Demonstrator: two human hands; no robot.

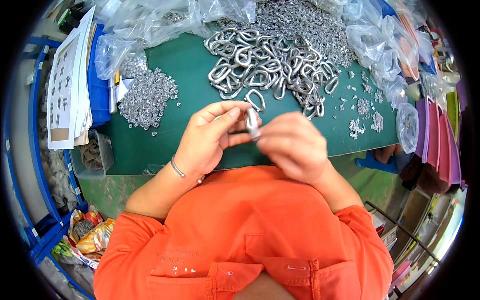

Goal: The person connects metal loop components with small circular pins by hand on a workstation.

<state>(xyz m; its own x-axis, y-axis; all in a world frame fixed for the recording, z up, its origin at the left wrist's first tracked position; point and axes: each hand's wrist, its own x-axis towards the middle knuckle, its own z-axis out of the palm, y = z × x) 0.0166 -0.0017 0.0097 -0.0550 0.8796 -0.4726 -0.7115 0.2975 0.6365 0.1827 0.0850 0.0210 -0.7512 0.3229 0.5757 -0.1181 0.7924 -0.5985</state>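
My left hand [212, 129] is closed, with thumb and fingers pinching a bent metal link [251, 121] above the table's near edge. My right hand [294, 146] is smeared by motion at the link's lower end. Its fingers are drawn together, and whatever they hold is hidden. Just beyond my left fingertips lies a single loose metal link [255, 100]. Behind it spreads a large pile of similar oval metal links [270, 62]. A heap of small shiny metal pieces [147, 97] sits left of my hands.
The green table [185, 70] has more small metal parts [300, 20] and plastic bags [165, 17] at its back. Small clusters [364, 106] lie to the right. Papers [70, 80] and a blue bin [99, 75] stand left, above a clear plastic tub [102, 157].
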